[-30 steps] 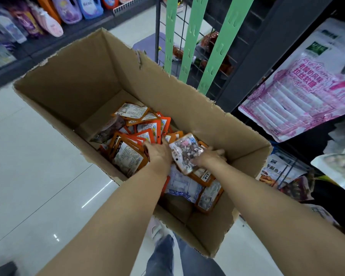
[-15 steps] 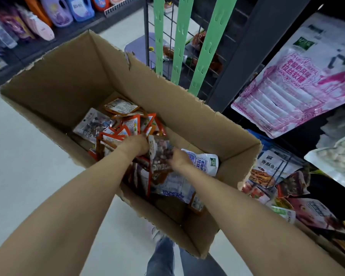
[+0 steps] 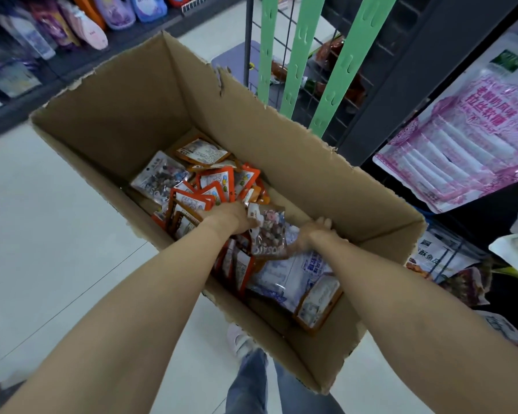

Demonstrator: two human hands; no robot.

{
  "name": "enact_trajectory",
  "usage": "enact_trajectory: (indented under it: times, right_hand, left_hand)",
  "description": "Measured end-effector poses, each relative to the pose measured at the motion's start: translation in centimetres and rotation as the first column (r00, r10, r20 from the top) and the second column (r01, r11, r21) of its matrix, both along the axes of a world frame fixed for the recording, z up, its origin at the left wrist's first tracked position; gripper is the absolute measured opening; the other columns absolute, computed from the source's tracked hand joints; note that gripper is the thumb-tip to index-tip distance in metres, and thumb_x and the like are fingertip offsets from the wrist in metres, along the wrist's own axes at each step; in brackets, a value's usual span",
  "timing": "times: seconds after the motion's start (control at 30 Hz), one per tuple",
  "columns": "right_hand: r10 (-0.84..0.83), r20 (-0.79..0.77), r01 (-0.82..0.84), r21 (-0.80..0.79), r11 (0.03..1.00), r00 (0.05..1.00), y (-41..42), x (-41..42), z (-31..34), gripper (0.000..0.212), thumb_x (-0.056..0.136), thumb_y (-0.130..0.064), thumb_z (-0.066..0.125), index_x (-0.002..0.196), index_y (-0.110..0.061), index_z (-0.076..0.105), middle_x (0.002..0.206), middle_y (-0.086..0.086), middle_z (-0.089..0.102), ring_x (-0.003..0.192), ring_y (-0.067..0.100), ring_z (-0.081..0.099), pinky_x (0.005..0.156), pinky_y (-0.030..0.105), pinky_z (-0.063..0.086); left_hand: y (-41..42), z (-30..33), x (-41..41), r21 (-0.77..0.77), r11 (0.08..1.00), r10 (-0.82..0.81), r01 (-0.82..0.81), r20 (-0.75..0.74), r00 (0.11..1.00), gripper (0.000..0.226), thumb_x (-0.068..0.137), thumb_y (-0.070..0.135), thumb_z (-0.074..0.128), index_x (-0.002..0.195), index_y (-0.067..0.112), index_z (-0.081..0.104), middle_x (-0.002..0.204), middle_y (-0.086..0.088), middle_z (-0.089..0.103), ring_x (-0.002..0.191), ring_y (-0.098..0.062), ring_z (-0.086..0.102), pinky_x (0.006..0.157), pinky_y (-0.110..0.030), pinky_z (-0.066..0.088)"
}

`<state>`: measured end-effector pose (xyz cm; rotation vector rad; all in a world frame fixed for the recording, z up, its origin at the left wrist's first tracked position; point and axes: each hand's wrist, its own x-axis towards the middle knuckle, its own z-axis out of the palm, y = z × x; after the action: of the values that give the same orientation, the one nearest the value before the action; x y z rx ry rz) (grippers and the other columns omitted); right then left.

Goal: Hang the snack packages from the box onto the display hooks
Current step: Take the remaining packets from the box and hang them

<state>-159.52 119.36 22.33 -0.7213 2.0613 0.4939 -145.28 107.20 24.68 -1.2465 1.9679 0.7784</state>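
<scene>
Both hands reach into the cardboard box (image 3: 281, 150) — left hand (image 3: 231, 218) grips the clear snack packet (image 3: 268, 231); right hand (image 3: 313, 231) at 3 o'clock, grasp indeterminable.

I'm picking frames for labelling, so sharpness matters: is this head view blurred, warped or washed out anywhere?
Head view: wide-angle bend bows the cardboard box edges and stretches both forearms; the bottles on the shelf at upper left smear with motion blur; packets under the left hand and right hand read soft; pale floor shows mild glare.
</scene>
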Motion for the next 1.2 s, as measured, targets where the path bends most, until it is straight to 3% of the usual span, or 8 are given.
enact_trajectory:
  times: [0.1, 0.27, 0.43, 0.57, 0.87, 0.93, 1.03, 1.2]
  right_hand:
    - [0.095, 0.039, -0.098, 0.1, 0.99, 0.995, 0.7, 0.4, -0.3, 0.121, 0.06, -0.073, 0.07, 0.149, -0.008, 0.018, 0.153, 0.017, 0.016, 0.141, 0.036, 0.015, 0.115, 0.046, 0.017]
    - [0.151, 0.168, -0.151, -0.007, 0.988, 0.974, -0.8, -0.4, 2.9, 0.057, 0.076, -0.037, 0.077, 0.115, -0.001, 0.055, 0.116, 0.012, 0.061, 0.102, 0.028, 0.059, 0.094, 0.039, 0.047]
    - [0.303, 0.067, -0.3, -0.058, 0.952, 0.951, -2.7, -1.3, 9.0, 0.048, 0.085, -0.034, 0.069, 0.057, -0.009, 0.041, 0.062, 0.004, 0.041, 0.061, 0.022, 0.042, 0.064, 0.029, 0.036]
    - [0.239, -0.036, -0.241, -0.13, 0.962, 0.97, -3.9, -0.9, 13.2, 0.048, 0.086, -0.035, 0.067, 0.057, -0.007, 0.041, 0.054, 0.007, 0.045, 0.052, 0.019, 0.04, 0.05, 0.029, 0.033]
    - [0.033, -0.036, -0.044, -0.387, 0.921, 0.999, -2.6, 0.1, 17.5, 0.03, 0.086, -0.02, 0.068, 0.107, -0.003, 0.056, 0.103, 0.006, 0.057, 0.084, 0.02, 0.054, 0.064, 0.026, 0.043]
    - [-0.238, 0.222, 0.32, -0.496, 0.807, 0.946, -2.1, -0.4, 19.0, 0.021, 0.087, -0.012, 0.067, 0.102, -0.007, 0.054, 0.098, 0.006, 0.058, 0.072, 0.014, 0.057, 0.056, 0.023, 0.047]
    - [-0.528, 0.655, 0.841, -0.431, 0.327, 0.541, -0.8, -0.9, 22.1, 0.017, 0.093, -0.005, 0.055, 0.077, -0.008, 0.052, 0.075, 0.006, 0.053, 0.04, 0.006, 0.057, 0.041, 0.014, 0.047]
    - [-0.365, 0.931, 0.964, -0.079, -0.255, -0.02, 0.6, -1.6, 22.8, 0.023, 0.099, -0.01, 0.042, 0.078, -0.005, 0.049, 0.08, 0.009, 0.05, 0.041, 0.014, 0.06, 0.042, 0.02, 0.049]
  left_hand:
    - [0.5, 0.1, 0.1, -0.016, 1.0, 0.02, -0.02, -0.018, 1.0, 0.075, 0.085, 0.057, 0.053, 0.146, 0.023, 0.025, 0.145, -0.012, 0.039, 0.134, -0.035, 0.035, 0.112, -0.056, 0.021]
    - [0.1, 1.0, 0.0, -0.008, 1.0, 0.03, -0.031, -0.036, 0.999, 0.062, 0.091, 0.042, 0.05, 0.144, 0.016, 0.03, 0.14, -0.011, 0.044, 0.128, -0.033, 0.042, 0.109, -0.049, 0.028]
    - [-0.2, 3.4, 1.2, 0.043, 0.997, 0.077, -0.068, -0.247, 0.966, 0.035, 0.094, 0.031, 0.048, 0.111, 0.001, 0.056, 0.112, -0.017, 0.058, 0.096, -0.025, 0.055, 0.074, -0.03, 0.04]
    - [-0.1, 7.6, 1.4, -0.049, 0.994, 0.079, -0.102, -0.349, 0.934, 0.061, 0.094, 0.038, 0.049, 0.142, 0.005, 0.033, 0.142, -0.025, 0.032, 0.135, -0.036, 0.027, 0.102, -0.039, 0.034]
    - [2.4, 14.7, 1.2, 0.09, 0.993, 0.001, 0.074, -0.644, 0.765, 0.052, 0.093, 0.053, 0.044, 0.128, 0.016, 0.055, 0.13, -0.004, 0.057, 0.12, -0.021, 0.051, 0.1, -0.032, 0.038]
    - [3.1, 16.5, 1.4, 0.128, 0.98, -0.025, 0.152, -0.678, 0.735, 0.064, 0.086, 0.065, 0.042, 0.13, 0.02, 0.053, 0.132, -0.001, 0.055, 0.12, -0.019, 0.051, 0.103, -0.034, 0.037]
    - [3.8, 18.9, 1.3, 0.19, 0.962, 0.004, 0.196, -0.73, 0.683, 0.07, 0.081, 0.069, 0.038, 0.131, 0.022, 0.051, 0.132, 0.0, 0.055, 0.114, -0.015, 0.053, 0.093, -0.029, 0.044]
    - [2.8, 23.2, 1.7, 0.306, 0.912, 0.071, 0.272, -0.772, 0.631, 0.052, 0.08, 0.068, 0.048, 0.115, 0.031, 0.055, 0.118, 0.0, 0.065, 0.103, -0.018, 0.064, 0.094, -0.033, 0.047]
